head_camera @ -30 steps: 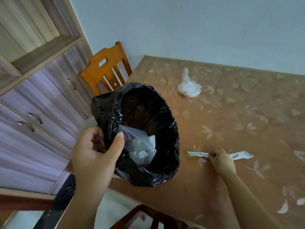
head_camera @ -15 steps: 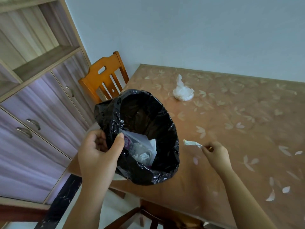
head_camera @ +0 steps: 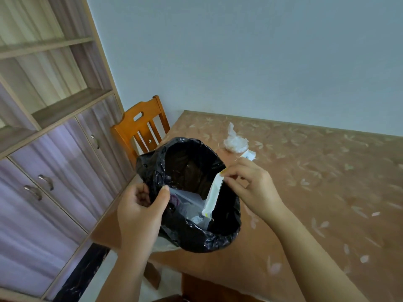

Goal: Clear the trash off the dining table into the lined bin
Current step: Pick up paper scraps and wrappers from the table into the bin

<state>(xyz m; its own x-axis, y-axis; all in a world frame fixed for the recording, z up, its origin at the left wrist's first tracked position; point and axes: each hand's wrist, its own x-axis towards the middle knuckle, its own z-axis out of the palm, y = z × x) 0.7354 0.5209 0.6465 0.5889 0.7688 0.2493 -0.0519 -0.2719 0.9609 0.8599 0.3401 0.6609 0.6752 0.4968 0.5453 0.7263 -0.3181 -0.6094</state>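
A bin lined with a black plastic bag [head_camera: 226, 236] hangs at the table's near-left corner, with my left hand [head_camera: 139, 212] gripping its left rim. Clear and white wrappers [head_camera: 187, 203] lie inside it. My right hand [head_camera: 250, 184] pinches a long white strip wrapper [head_camera: 212, 197] over the bin's right rim; the strip's lower end hangs into the opening and its upper end pokes out past my fingers. A crumpled white plastic bag [head_camera: 234, 141] lies on the brown flowered table [head_camera: 327, 182], beyond the bin.
An orange wooden chair [head_camera: 139, 127] stands at the table's left end, behind the bin. Purple-fronted cabinets with metal handles [head_camera: 45, 182] and open shelves fill the left side. A pale wall runs behind the table.
My right hand picked the strip wrapper off the table and carried it left, over the bin's opening. The bin stays in my left hand. The view tilted upward.
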